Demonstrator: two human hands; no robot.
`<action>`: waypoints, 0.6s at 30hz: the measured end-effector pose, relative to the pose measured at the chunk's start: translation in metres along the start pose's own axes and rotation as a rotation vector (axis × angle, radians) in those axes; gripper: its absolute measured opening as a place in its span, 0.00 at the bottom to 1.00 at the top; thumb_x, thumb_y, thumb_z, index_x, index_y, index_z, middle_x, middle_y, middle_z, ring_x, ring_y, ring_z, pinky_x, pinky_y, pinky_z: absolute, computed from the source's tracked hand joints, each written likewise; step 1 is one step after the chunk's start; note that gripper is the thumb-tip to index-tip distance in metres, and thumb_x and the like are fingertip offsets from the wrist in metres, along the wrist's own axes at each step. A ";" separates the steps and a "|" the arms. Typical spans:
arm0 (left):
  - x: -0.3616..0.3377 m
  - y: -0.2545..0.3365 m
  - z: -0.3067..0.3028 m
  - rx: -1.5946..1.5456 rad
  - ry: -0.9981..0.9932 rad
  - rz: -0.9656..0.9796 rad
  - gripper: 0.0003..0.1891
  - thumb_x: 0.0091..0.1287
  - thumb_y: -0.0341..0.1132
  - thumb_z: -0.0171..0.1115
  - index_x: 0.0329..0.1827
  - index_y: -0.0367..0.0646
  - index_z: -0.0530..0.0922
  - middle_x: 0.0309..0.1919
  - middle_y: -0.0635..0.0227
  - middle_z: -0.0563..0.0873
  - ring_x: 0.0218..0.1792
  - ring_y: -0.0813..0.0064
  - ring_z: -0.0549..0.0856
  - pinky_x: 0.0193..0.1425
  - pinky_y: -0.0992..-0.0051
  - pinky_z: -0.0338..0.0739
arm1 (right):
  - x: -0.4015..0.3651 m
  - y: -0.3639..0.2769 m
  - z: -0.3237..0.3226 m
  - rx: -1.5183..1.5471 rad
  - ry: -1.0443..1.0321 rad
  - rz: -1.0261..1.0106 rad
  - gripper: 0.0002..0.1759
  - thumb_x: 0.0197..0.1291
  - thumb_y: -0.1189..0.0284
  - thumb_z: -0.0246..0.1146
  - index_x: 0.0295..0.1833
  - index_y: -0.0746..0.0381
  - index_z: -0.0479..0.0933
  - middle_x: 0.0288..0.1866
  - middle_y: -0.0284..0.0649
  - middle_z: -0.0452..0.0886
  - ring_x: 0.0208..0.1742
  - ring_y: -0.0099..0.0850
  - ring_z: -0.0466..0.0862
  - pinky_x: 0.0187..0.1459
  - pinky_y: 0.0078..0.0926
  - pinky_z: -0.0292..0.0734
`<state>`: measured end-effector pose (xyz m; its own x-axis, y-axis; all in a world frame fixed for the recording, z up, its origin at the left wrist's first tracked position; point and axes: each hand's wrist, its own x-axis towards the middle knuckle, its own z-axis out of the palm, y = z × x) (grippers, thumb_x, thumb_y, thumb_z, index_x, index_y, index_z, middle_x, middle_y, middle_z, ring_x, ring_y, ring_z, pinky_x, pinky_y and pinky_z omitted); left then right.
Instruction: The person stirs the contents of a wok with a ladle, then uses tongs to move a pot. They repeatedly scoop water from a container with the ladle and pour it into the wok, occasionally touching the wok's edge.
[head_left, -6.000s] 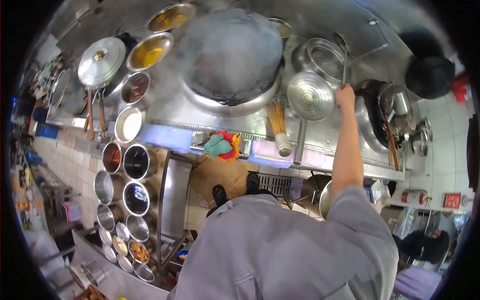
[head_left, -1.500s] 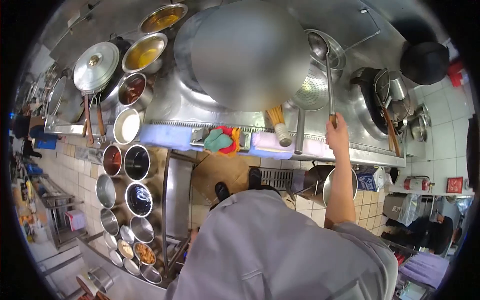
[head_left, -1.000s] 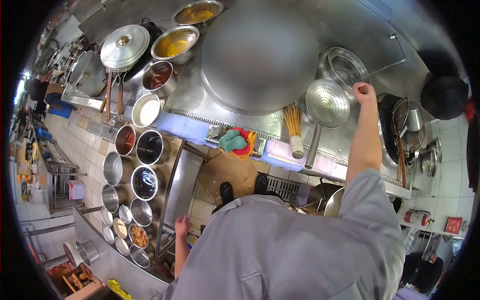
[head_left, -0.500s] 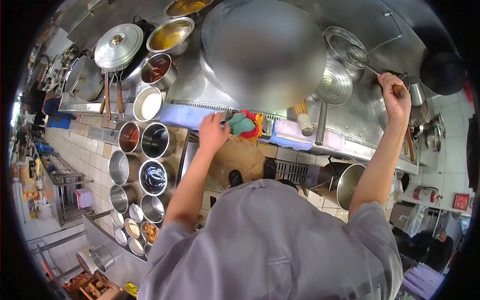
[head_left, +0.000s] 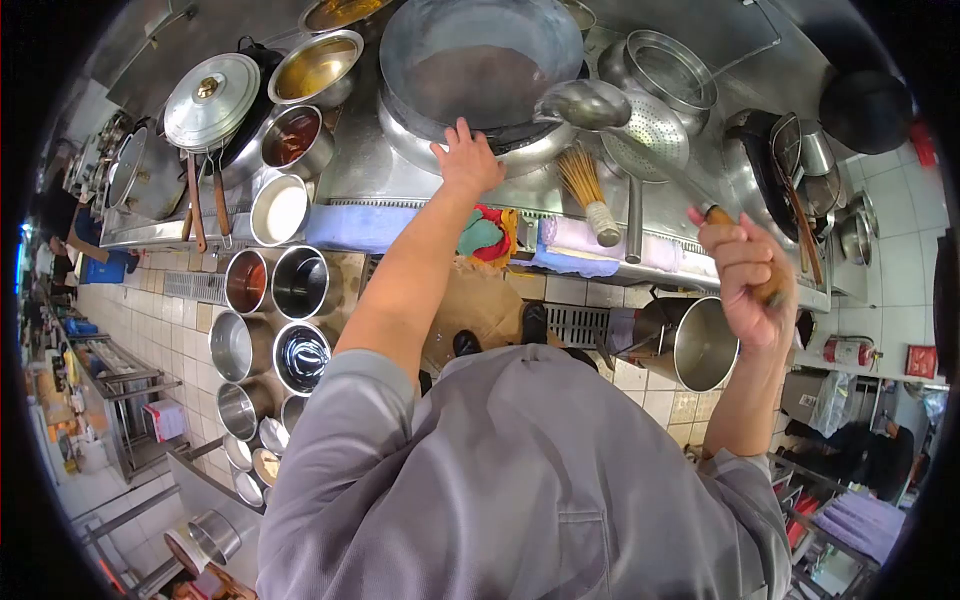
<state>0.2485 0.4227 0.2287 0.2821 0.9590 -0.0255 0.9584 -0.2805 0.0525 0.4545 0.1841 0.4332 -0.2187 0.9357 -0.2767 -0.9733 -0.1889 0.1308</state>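
Note:
My right hand (head_left: 745, 275) is closed round the wooden handle of a steel ladle (head_left: 590, 105). The ladle's bowl hangs over the right front rim of a large wok (head_left: 475, 75), which is on the stove. At the wok's near rim is my left hand (head_left: 467, 165), fingers spread, palm down; whether the fingertips touch the rim I cannot tell. Just below it, a red, green and yellow cloth (head_left: 487, 236) lies at the stove's front edge. A bamboo brush (head_left: 588, 190) and a perforated skimmer (head_left: 655, 140) rest right of the wok.
Bowls of sauce (head_left: 292, 138) and a lidded pot (head_left: 212, 103) stand left of the wok. Several steel pots (head_left: 303, 357) line the lower left. A strainer over a pot (head_left: 672, 70) is at the back right. A tall pot (head_left: 706, 343) is below the stove's front edge.
My left hand has moved from beside the cloth up to the wok's rim. My right hand has come down and left, and the ladle has swung from the right-hand strainer to the wok.

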 end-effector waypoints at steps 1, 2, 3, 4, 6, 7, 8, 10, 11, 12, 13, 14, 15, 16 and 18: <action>-0.001 0.001 0.004 0.001 -0.001 0.004 0.34 0.51 0.47 0.57 0.60 0.41 0.62 0.61 0.56 0.59 0.61 0.59 0.58 0.59 0.49 0.52 | -0.001 0.005 -0.001 -0.056 0.014 0.043 0.22 0.62 0.75 0.43 0.55 0.79 0.49 0.33 0.39 0.60 0.25 0.22 0.69 0.22 0.18 0.68; 0.000 0.003 0.013 -0.028 0.033 0.001 0.35 0.51 0.47 0.57 0.61 0.40 0.61 0.63 0.55 0.57 0.63 0.58 0.55 0.60 0.48 0.49 | -0.002 0.009 -0.004 -0.124 0.039 0.068 0.21 0.63 0.74 0.43 0.55 0.77 0.52 0.33 0.37 0.61 0.25 0.18 0.68 0.21 0.15 0.67; 0.000 0.004 0.022 -0.057 0.066 -0.002 0.36 0.51 0.47 0.57 0.62 0.39 0.59 0.64 0.55 0.55 0.65 0.58 0.53 0.62 0.46 0.47 | -0.002 0.012 -0.006 -0.124 0.039 0.066 0.21 0.63 0.74 0.43 0.55 0.77 0.52 0.33 0.37 0.61 0.25 0.18 0.68 0.21 0.15 0.67; 0.003 0.005 0.030 -0.058 0.067 -0.002 0.36 0.51 0.47 0.57 0.62 0.39 0.59 0.64 0.55 0.55 0.65 0.58 0.53 0.62 0.46 0.47 | -0.002 0.016 -0.008 -0.223 0.058 0.089 0.20 0.62 0.74 0.44 0.55 0.76 0.53 0.33 0.37 0.61 0.25 0.17 0.68 0.21 0.14 0.67; 0.010 0.009 0.039 0.023 0.054 0.111 0.38 0.54 0.48 0.54 0.65 0.40 0.53 0.64 0.58 0.55 0.66 0.62 0.52 0.62 0.44 0.46 | 0.000 0.023 -0.008 -0.466 0.137 0.077 0.19 0.62 0.73 0.47 0.55 0.73 0.57 0.32 0.35 0.62 0.23 0.14 0.66 0.18 0.12 0.65; 0.014 0.008 0.043 0.020 0.051 0.108 0.38 0.54 0.48 0.54 0.65 0.40 0.53 0.64 0.58 0.55 0.66 0.62 0.52 0.62 0.44 0.46 | 0.002 0.026 -0.009 -0.468 0.140 0.080 0.19 0.62 0.73 0.47 0.55 0.73 0.57 0.32 0.35 0.62 0.23 0.14 0.66 0.18 0.12 0.65; 0.016 0.006 0.039 0.037 -0.006 0.129 0.37 0.55 0.48 0.53 0.65 0.41 0.52 0.65 0.60 0.56 0.66 0.64 0.52 0.62 0.45 0.46 | 0.003 0.028 -0.010 -0.605 0.149 0.077 0.18 0.61 0.73 0.48 0.54 0.72 0.58 0.31 0.35 0.63 0.23 0.14 0.66 0.18 0.11 0.65; 0.019 0.001 0.032 0.053 -0.063 0.146 0.36 0.55 0.47 0.53 0.65 0.41 0.51 0.65 0.61 0.56 0.67 0.66 0.52 0.63 0.45 0.46 | 0.008 0.034 -0.012 -0.826 0.168 0.068 0.18 0.60 0.72 0.50 0.54 0.68 0.59 0.30 0.35 0.64 0.22 0.14 0.65 0.18 0.11 0.65; 0.019 -0.006 0.030 0.050 -0.058 0.127 0.35 0.56 0.46 0.52 0.65 0.43 0.52 0.65 0.62 0.56 0.66 0.66 0.53 0.63 0.45 0.47 | 0.009 0.032 -0.015 -0.826 0.171 0.071 0.18 0.60 0.72 0.50 0.54 0.68 0.59 0.30 0.35 0.64 0.22 0.14 0.65 0.18 0.11 0.65; 0.020 -0.013 0.029 0.047 -0.052 0.109 0.34 0.56 0.46 0.51 0.65 0.45 0.53 0.65 0.64 0.56 0.66 0.67 0.54 0.63 0.45 0.47 | 0.011 0.030 -0.021 -0.960 0.192 0.070 0.18 0.60 0.72 0.51 0.54 0.67 0.59 0.29 0.35 0.65 0.22 0.15 0.65 0.18 0.11 0.65; 0.022 -0.021 0.032 0.047 -0.052 0.109 0.34 0.56 0.46 0.51 0.65 0.45 0.53 0.65 0.64 0.56 0.66 0.67 0.54 0.63 0.45 0.47 | 0.012 0.027 -0.026 -1.093 0.212 0.069 0.18 0.60 0.72 0.51 0.54 0.66 0.58 0.29 0.35 0.65 0.21 0.16 0.65 0.18 0.12 0.65; 0.024 -0.030 0.038 0.054 -0.026 0.061 0.32 0.56 0.45 0.52 0.64 0.47 0.56 0.65 0.64 0.56 0.65 0.67 0.55 0.62 0.45 0.48 | 0.013 0.023 -0.031 -1.152 0.248 0.066 0.23 0.59 0.74 0.51 0.58 0.65 0.55 0.27 0.35 0.66 0.19 0.18 0.65 0.18 0.15 0.66; 0.023 -0.038 0.038 0.060 -0.002 0.010 0.31 0.56 0.45 0.53 0.63 0.48 0.58 0.65 0.65 0.57 0.65 0.67 0.57 0.61 0.44 0.50 | 0.012 0.021 -0.037 -1.151 0.249 0.072 0.23 0.59 0.74 0.51 0.58 0.65 0.55 0.27 0.35 0.66 0.19 0.18 0.65 0.18 0.15 0.66; 0.019 -0.047 0.038 0.062 -0.004 0.003 0.31 0.56 0.45 0.53 0.63 0.48 0.58 0.65 0.65 0.57 0.65 0.67 0.57 0.61 0.44 0.50 | 0.010 0.018 -0.043 -1.411 0.287 -0.001 0.25 0.59 0.75 0.51 0.60 0.65 0.52 0.26 0.35 0.66 0.19 0.18 0.65 0.18 0.15 0.66; -0.009 -0.067 0.029 -0.071 0.042 -0.072 0.27 0.55 0.44 0.54 0.58 0.47 0.65 0.61 0.62 0.64 0.60 0.64 0.64 0.58 0.49 0.57 | 0.008 0.001 -0.071 -1.784 0.285 -0.150 0.30 0.58 0.78 0.50 0.64 0.65 0.46 0.24 0.34 0.66 0.17 0.19 0.67 0.18 0.16 0.65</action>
<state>0.1826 0.4314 0.1961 0.2088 0.9779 0.0101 0.9703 -0.2085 0.1223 0.4468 0.1700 0.3637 0.0510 0.9350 -0.3511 0.1602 -0.3546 -0.9212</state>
